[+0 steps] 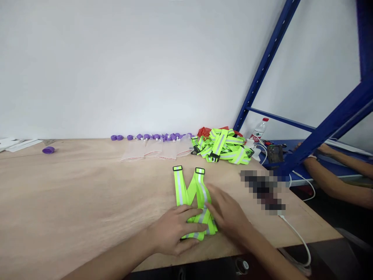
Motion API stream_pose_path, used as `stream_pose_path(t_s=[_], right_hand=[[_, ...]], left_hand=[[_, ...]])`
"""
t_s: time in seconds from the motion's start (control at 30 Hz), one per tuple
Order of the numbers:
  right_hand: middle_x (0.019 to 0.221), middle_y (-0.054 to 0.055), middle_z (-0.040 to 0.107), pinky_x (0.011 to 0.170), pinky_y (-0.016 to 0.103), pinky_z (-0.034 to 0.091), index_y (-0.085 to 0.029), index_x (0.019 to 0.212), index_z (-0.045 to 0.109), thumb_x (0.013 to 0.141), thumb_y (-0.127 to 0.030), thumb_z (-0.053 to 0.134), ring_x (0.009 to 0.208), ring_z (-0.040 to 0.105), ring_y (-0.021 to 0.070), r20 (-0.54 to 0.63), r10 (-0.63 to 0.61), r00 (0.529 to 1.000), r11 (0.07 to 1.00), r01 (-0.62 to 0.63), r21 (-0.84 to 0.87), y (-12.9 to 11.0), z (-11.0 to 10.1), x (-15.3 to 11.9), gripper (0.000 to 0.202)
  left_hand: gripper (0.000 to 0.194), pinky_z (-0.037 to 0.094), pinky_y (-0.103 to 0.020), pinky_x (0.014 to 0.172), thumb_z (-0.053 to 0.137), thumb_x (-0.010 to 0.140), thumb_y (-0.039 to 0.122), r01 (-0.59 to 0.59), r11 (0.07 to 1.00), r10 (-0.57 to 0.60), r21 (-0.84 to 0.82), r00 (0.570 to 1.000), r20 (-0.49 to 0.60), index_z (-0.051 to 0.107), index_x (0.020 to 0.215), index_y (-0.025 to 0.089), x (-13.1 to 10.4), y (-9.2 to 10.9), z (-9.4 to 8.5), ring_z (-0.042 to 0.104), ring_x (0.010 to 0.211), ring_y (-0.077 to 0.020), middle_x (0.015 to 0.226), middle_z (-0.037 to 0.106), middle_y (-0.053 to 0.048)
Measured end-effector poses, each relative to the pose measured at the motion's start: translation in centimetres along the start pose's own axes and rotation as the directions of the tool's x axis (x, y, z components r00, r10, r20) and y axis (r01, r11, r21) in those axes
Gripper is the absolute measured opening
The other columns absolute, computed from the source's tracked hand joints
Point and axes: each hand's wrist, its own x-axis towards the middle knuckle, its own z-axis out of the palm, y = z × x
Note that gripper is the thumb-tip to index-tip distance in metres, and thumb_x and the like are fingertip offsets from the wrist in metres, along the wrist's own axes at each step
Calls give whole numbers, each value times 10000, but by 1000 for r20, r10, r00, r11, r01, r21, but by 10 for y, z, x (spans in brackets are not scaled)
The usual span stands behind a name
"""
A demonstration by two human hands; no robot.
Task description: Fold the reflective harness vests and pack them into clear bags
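Observation:
A neon-green reflective vest, made of elastic straps with grey stripes, lies folded near the table's front edge. Two of its straps end in black buckles at the top. Across the lower part of the bundle rests my left hand, its fingers spread and pressing the straps flat. My right hand is at the bundle's right side, slightly blurred, with thumb and forefinger apart by the outer strap. Its other fingers are mostly hidden. Behind is a heaped pile of similar reflective straps with black buckles.
Clear zip bags and several purple caps line the wall. One purple cap lies far left. A water bottle, blue rack post and pixelated object with a white cable are right. Another person's arms reach in there.

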Motion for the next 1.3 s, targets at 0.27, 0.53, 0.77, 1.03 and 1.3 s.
stream_pose_path(t_s=[0.27,0.53,0.77,1.03,1.3], right_hand=[[1407,170,594,1003,432,553,-144,1361,572,1006,-364,488,1268,594,286,183,-142,973,986,155,-57,-38,-5,-50,426],[1272,146,675,1005,406,550,-152,1305,592,996,-284,496,1230,606,260,56,-169,984,984,172,-53,-48,3,-55,349],[1382,166,618,955,408,576,-153,1408,541,997,-382,516,1235,617,292,64,-157,986,976,165,-145,-51,4,-63,471],[1437,254,537,1068,500,504,-62,1352,545,845,-587,678,1363,491,373,229,-185,956,978,202,-53,-46,9,-65,742],[1393,236,581,1028,472,548,-92,1246,593,838,-508,723,1331,532,361,163,-275,947,954,290,-74,-51,17,-71,597]], left_hand=[[276,466,-350,1054,420,1016,240,100,975,-107,-200,994,-21,514,1276,236,-5,17,-2,590,1194,-203,1293,634,-78],[136,570,-475,830,544,970,293,288,933,-240,215,945,-223,588,941,168,-10,23,13,630,966,-292,1043,677,-109],[599,533,-483,1037,568,962,316,322,901,-254,291,935,-249,367,1516,208,-46,42,21,442,1409,-339,1559,421,-153],[717,432,-499,1111,510,962,202,306,935,-297,180,952,-78,175,1596,216,-51,45,19,229,1503,-320,1650,180,-162],[264,483,-404,1107,468,1011,255,396,914,-405,-86,900,-159,581,1249,240,-54,49,25,453,1413,-233,1522,490,-82]])
